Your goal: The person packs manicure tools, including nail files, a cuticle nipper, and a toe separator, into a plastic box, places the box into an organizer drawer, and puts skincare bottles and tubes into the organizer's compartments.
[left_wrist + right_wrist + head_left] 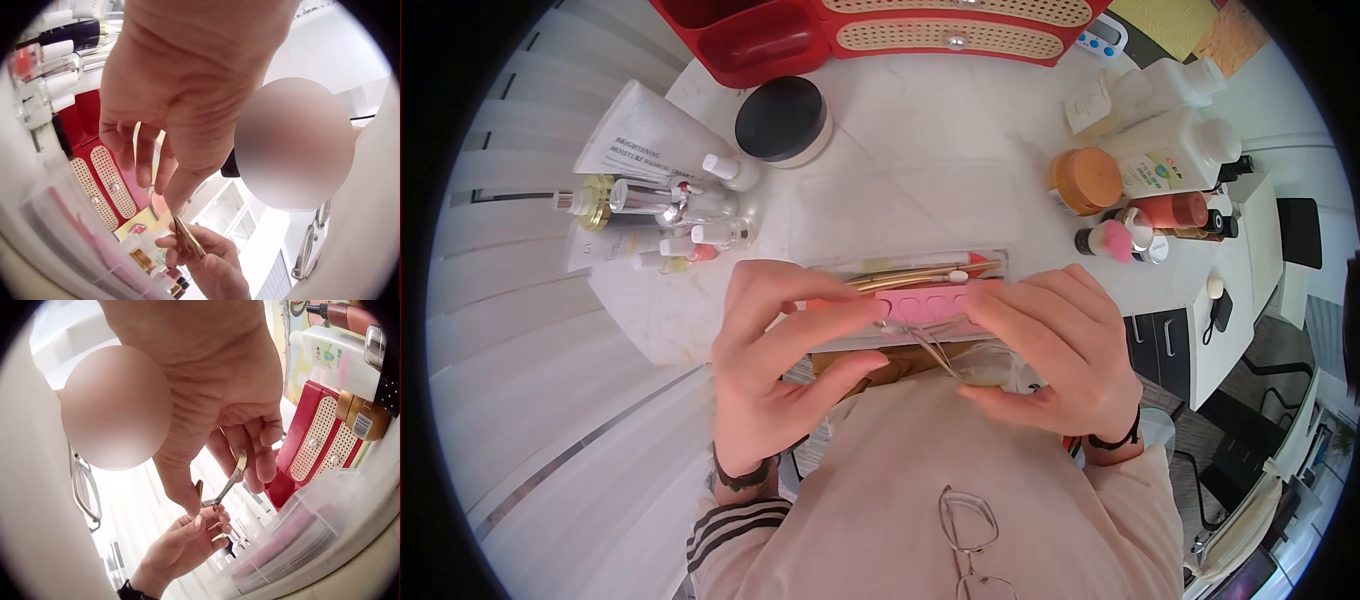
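Small metal cuticle nippers (938,350) are held by my right hand (1060,340), between its thumb and fingers. Their handles stand spread apart in the right wrist view. The jaws point left and come right up to the fingertips of my left hand (770,345). That hand holds nothing; its fingers are loosely bent, with the thumb apart from them. Just beyond both hands lies a clear plastic box (998,258) with gold-coloured tools (910,276) and a pink toe separator (920,303), partly hidden by the fingers.
Tubes and bottles (645,135) crowd the table's left side, near a black-lidded jar (780,120). A red organiser (760,45) with woven drawers stands at the back. On the right are white bottles (1170,150) and an orange-lidded jar (1088,180). Eyeglasses (968,520) hang at my chest.
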The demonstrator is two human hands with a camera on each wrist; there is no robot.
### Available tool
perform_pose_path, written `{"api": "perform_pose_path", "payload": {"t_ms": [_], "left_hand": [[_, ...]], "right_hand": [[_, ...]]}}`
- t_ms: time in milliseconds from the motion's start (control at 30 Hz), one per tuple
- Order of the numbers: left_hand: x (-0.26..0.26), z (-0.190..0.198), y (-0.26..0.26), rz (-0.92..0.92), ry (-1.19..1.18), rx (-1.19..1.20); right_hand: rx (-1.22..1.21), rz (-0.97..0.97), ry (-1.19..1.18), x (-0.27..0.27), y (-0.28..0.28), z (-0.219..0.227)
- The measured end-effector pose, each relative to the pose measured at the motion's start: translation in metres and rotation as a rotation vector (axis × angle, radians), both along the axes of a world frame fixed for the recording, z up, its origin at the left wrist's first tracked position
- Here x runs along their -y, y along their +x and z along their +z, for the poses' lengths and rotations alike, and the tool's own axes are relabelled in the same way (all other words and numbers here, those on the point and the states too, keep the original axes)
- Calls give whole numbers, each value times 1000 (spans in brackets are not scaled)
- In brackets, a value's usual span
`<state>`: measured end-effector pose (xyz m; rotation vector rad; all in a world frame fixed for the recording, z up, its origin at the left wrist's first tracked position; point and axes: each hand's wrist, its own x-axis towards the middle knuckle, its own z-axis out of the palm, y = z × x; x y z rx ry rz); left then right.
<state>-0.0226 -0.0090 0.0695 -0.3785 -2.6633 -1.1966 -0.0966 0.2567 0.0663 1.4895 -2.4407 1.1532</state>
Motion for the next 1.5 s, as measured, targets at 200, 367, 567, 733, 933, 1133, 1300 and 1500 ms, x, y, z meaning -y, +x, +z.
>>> {"api": "perform_pose_path", "payload": {"t_ms": [200, 367, 567, 733, 933, 1133, 1300, 1500], "left_hand": [[-3, -2, -5, 99, -165, -41], [-7, -23, -9, 2, -65, -49], [-13, -35, -12, -19, -68, -87], [-16, -40, -14, 6, -83, -113], [-16, -44, -14, 12, -108, -108], [-27, -30, -15, -24, -131, -87], [-29, -34, -17, -86, -179, -109], [-30, -30, -20, -90, -152, -95]], "right_hand": [[-97, -40, 69, 11, -6, -9], [5, 9, 16, 15, -12, -24], [139, 35, -22, 16, -17, -25], [210, 29, -10, 15, -18, -23], [231, 25, 1, 13, -17, -24], [227, 15, -38, 13, -16, -27], [226, -6, -70, 12, -12, -30], [214, -30, -50, 9, -9, -30]]}}
